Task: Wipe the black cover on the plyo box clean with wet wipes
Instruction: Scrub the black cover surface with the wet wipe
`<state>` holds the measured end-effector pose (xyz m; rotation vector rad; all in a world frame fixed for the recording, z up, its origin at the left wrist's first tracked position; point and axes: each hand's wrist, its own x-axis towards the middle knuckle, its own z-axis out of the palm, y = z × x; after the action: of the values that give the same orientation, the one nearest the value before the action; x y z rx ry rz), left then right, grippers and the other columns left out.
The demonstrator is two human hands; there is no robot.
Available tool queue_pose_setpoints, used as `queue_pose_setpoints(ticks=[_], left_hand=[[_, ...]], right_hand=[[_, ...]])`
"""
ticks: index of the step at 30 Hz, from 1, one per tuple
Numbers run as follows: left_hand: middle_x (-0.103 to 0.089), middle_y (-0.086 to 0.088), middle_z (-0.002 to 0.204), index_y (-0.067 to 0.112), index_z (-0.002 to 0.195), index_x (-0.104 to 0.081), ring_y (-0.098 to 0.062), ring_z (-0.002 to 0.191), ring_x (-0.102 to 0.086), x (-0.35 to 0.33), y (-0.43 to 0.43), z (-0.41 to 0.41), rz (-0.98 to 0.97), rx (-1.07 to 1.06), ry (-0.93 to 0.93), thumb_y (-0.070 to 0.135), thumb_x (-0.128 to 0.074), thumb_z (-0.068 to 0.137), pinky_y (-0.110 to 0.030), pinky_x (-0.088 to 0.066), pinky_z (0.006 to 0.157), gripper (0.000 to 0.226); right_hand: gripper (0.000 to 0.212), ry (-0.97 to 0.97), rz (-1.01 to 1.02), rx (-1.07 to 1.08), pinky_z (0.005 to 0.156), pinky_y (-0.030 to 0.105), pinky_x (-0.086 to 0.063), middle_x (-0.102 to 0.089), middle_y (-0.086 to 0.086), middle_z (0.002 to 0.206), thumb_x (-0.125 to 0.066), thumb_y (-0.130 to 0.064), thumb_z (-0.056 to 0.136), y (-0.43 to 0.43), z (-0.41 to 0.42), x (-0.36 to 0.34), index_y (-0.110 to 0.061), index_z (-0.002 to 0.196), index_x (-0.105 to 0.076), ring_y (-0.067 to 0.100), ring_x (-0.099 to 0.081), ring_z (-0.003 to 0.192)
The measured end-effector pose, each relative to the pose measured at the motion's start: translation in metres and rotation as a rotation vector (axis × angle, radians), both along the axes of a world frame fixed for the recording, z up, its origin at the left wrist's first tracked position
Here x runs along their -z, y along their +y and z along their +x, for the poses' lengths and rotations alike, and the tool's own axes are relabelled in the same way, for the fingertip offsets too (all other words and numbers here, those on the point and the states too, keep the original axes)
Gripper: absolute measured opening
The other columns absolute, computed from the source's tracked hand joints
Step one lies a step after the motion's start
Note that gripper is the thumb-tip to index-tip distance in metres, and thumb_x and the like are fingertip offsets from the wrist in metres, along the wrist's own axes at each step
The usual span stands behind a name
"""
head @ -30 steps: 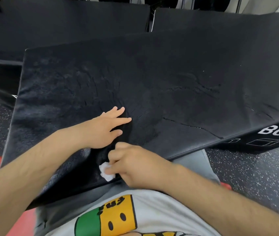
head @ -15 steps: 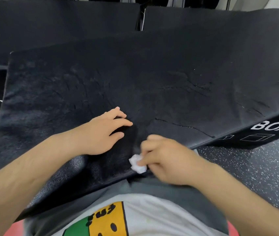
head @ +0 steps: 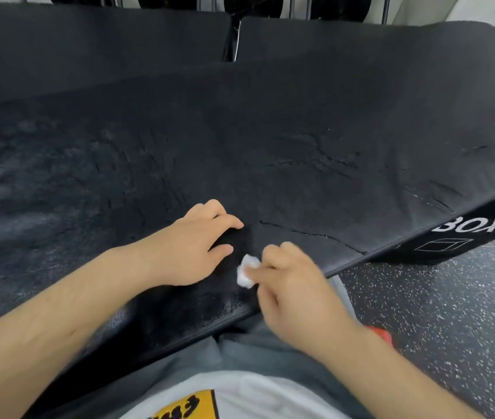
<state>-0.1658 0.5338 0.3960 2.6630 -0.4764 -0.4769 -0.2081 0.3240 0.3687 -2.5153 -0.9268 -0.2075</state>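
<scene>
The plyo box's black cover [head: 270, 152] fills most of the view, worn and cracked, with a darker damp patch near its front edge. My left hand [head: 192, 246] rests flat on the cover, fingers stretched out toward the right. Just right of it, my right hand [head: 294, 285] pinches a small crumpled white wet wipe [head: 247, 271] and presses it on the cover close to the front edge.
White "BOX" lettering [head: 476, 225] marks the box's side at the right. Speckled dark rubber floor [head: 451, 313] lies to the right. Two more black padded boxes [head: 89, 49] stand behind. My grey trousers and white shirt are at the bottom.
My right hand has slid the wipe to the right along the cover's front edge and slightly further in. My left hand has stayed pressed on the cover.
</scene>
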Motion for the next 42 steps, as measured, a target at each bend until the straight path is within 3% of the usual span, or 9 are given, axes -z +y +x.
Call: queue_pose_setpoints(ticks=[3,7,11,16,23,28,31,37,42], left_hand=[[-0.032,0.024,0.120,0.040,0.144,-0.038,-0.006,0.118,-0.038,0.004,0.005,0.002,-0.016,-0.027,0.009,0.037,-0.047,0.103,-0.033,-0.043,0.100,0.043],[-0.034,0.022,0.122,0.038,0.145,-0.038,-0.006,0.119,-0.036,0.008,0.014,0.002,-0.031,-0.043,0.011,0.035,-0.048,0.103,-0.035,-0.039,0.106,0.043],[-0.035,0.018,0.123,0.032,0.146,-0.040,-0.006,0.118,-0.032,0.010,0.011,0.006,-0.026,-0.040,-0.024,0.031,-0.048,0.103,-0.031,-0.035,0.106,0.044],[-0.035,0.016,0.126,0.033,0.146,-0.038,-0.008,0.119,-0.031,0.011,0.009,0.008,-0.010,-0.024,-0.031,0.035,-0.049,0.102,-0.032,-0.033,0.107,0.045],[-0.033,0.019,0.128,0.033,0.146,-0.037,-0.005,0.120,-0.027,0.008,-0.011,0.020,-0.017,0.048,-0.044,0.042,-0.049,0.101,-0.029,-0.032,0.105,0.047],[-0.032,0.020,0.124,0.042,0.140,-0.044,-0.006,0.117,-0.029,0.014,-0.032,0.019,-0.046,0.119,-0.106,0.038,-0.051,0.100,-0.030,-0.031,0.106,0.041],[-0.034,0.020,0.122,0.044,0.135,-0.047,-0.005,0.118,-0.030,0.015,-0.051,0.017,-0.080,0.167,-0.129,0.037,-0.053,0.098,-0.030,-0.029,0.106,0.038],[-0.029,0.022,0.126,0.039,0.140,-0.041,-0.002,0.122,-0.026,0.011,-0.071,0.006,-0.096,0.216,-0.114,0.058,-0.054,0.092,-0.027,-0.027,0.110,0.053],[-0.027,0.017,0.125,0.038,0.135,-0.039,-0.008,0.118,-0.028,0.008,-0.081,-0.004,0.051,0.281,-0.197,0.079,-0.059,0.073,-0.027,-0.030,0.098,0.078]], right_hand=[[0.030,0.012,-0.045,-0.115,0.059,0.033,-0.040,-0.043,-0.004,0.072,-0.056,0.001,0.068,0.006,0.004,0.003,-0.022,0.083,-0.070,0.023,-0.042,0.065],[0.037,-0.025,0.011,0.230,0.052,0.036,-0.044,-0.044,0.000,0.073,-0.061,0.013,0.066,-0.004,0.055,0.013,-0.019,0.081,-0.073,0.026,-0.041,0.064],[0.037,-0.035,-0.033,0.000,0.056,0.037,-0.042,-0.047,-0.002,0.077,-0.049,0.007,0.071,0.019,0.045,0.017,-0.021,0.085,-0.071,0.023,-0.040,0.067],[0.038,-0.023,0.012,0.228,0.061,0.042,-0.048,-0.056,0.001,0.086,-0.060,0.011,0.073,0.001,0.081,0.020,-0.019,0.088,-0.077,0.028,-0.049,0.070],[0.037,-0.012,-0.037,0.113,0.060,0.033,-0.039,-0.058,-0.007,0.085,-0.054,0.001,0.076,-0.003,0.039,0.014,-0.024,0.092,-0.076,0.017,-0.034,0.069],[0.044,-0.007,0.037,0.418,0.063,0.037,-0.047,-0.058,-0.004,0.085,-0.063,0.015,0.071,-0.047,0.048,0.013,-0.020,0.093,-0.076,0.024,-0.044,0.066],[0.039,0.015,0.013,0.221,0.065,0.037,-0.044,-0.058,-0.006,0.089,-0.061,0.009,0.077,-0.043,0.023,0.011,-0.021,0.097,-0.074,0.022,-0.042,0.069],[0.033,-0.031,0.122,0.571,0.072,0.039,-0.051,-0.062,-0.004,0.092,-0.063,0.008,0.082,-0.101,0.040,0.022,-0.017,0.097,-0.077,0.025,-0.052,0.077],[0.032,-0.002,0.149,0.299,0.070,0.032,-0.045,-0.061,-0.007,0.093,-0.057,0.002,0.083,-0.078,0.024,0.016,-0.019,0.097,-0.076,0.022,-0.049,0.074]])
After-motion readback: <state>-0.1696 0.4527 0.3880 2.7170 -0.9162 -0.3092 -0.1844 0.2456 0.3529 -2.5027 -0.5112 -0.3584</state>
